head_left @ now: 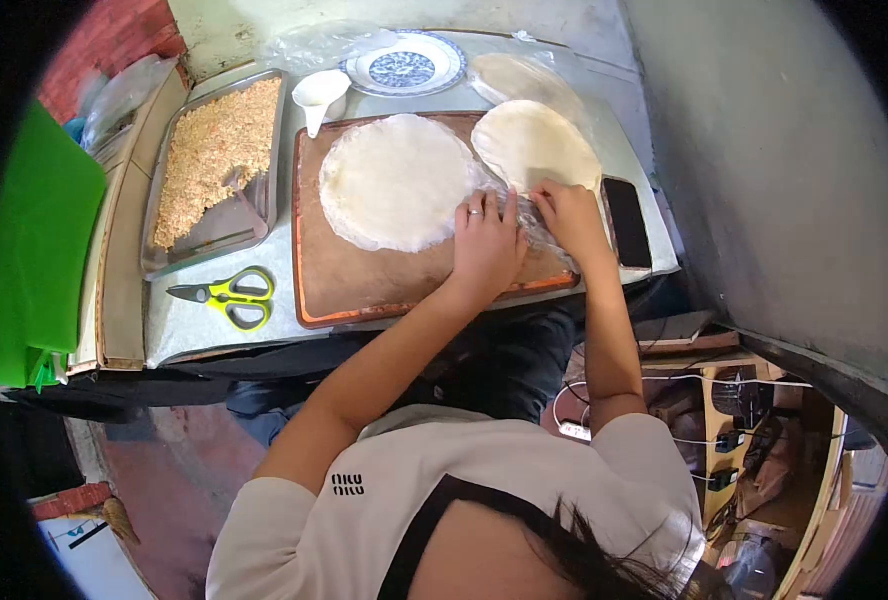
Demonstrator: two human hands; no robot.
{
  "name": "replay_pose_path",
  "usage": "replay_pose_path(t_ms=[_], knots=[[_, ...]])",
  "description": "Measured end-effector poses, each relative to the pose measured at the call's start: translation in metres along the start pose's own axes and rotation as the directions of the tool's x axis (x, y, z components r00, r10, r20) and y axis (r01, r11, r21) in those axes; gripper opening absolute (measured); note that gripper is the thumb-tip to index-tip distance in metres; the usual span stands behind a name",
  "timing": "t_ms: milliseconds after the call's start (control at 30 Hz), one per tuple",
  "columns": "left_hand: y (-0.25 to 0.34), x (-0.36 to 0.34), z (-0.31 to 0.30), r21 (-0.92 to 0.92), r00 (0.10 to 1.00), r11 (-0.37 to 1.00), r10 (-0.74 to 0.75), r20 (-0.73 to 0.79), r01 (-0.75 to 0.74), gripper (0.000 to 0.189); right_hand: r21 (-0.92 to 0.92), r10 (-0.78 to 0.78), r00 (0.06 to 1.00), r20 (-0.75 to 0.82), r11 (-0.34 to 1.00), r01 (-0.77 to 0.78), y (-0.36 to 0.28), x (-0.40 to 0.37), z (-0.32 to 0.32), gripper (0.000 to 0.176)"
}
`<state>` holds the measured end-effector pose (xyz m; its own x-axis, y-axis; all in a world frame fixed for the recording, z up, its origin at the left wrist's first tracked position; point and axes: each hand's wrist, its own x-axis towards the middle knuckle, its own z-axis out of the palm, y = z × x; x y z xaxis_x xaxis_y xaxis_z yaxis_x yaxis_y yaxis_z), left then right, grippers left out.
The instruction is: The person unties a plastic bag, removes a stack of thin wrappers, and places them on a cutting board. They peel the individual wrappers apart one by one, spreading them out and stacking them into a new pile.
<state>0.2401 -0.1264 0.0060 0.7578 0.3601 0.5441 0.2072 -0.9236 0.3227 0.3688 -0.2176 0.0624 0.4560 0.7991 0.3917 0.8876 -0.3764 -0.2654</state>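
A large round sheet of pale dough (399, 182) lies flat on the brown board (364, 280). Beside it, a second round sheet (532, 145) overlaps the board's upper right corner. Clear plastic film (539, 225) lies bunched between the sheets and under my hands. My left hand (489, 235) rests at the right edge of the large sheet, fingers spread over the film, a ring on one finger. At the lower edge of the second sheet, my right hand (564, 212) has its fingertips pinched together; what is between them is too small to make out.
A metal tray (226, 228) of crumbly filling stands at the left. Green-handled scissors (232, 297) lie below it. Behind the board are a white scoop (320, 93), a blue-patterned plate (404, 64) and a plastic-covered stack (526, 85). A phone (627, 222) lies at the right.
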Motion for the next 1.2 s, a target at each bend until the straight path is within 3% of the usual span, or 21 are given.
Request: replay_pose_path(t_ms=[367, 467, 767, 867, 967, 1067, 1167, 1200], knots=[[-0.003, -0.002, 0.003, 0.038, 0.999, 0.998, 0.053, 0.006, -0.054, 0.050, -0.011, 0.028, 1.000, 0.005, 1.000, -0.028, -0.001, 0.003, -0.006, 0.018], [-0.003, -0.002, 0.004, 0.016, 0.999, 0.998, 0.053, 0.000, -0.053, 0.049, 0.123, 0.055, 0.998, -0.018, 0.991, -0.053, 0.000, 0.002, -0.005, 0.018], [-0.002, -0.001, 0.000, 0.002, 0.997, 0.997, 0.072, -0.033, -0.072, 0.045, 0.073, 0.056, 0.993, 0.109, 0.995, -0.064, 0.000, 0.001, -0.016, 0.017], [-0.002, -0.002, 0.000, -0.005, 0.995, 0.997, 0.082, -0.053, -0.082, 0.045, 0.284, 0.077, 0.990, 0.120, 0.953, -0.108, 0.013, -0.002, -0.016, 0.018], [-0.002, -0.001, -0.001, -0.012, 0.995, 0.997, 0.081, -0.053, -0.082, 0.045, 0.441, 0.200, 0.952, 0.232, 0.851, -0.286, 0.018, -0.006, -0.019, 0.018], [-0.003, -0.001, 0.000, -0.013, 0.995, 0.995, 0.094, -0.040, -0.094, 0.046, 0.374, 0.200, 0.952, 0.232, 0.885, -0.277, 0.013, -0.007, -0.022, 0.018], [-0.002, -0.001, 0.000, 0.007, 0.995, 0.995, 0.100, -0.027, -0.099, 0.046, 0.217, 0.002, 0.999, 0.052, 0.976, -0.013, 0.012, -0.007, -0.016, 0.017], [-0.002, -0.001, 0.000, -0.004, 0.995, 0.995, 0.099, -0.016, -0.099, 0.047, 0.176, 0.002, 0.999, 0.052, 0.984, -0.011, 0.013, -0.006, -0.015, 0.016]])
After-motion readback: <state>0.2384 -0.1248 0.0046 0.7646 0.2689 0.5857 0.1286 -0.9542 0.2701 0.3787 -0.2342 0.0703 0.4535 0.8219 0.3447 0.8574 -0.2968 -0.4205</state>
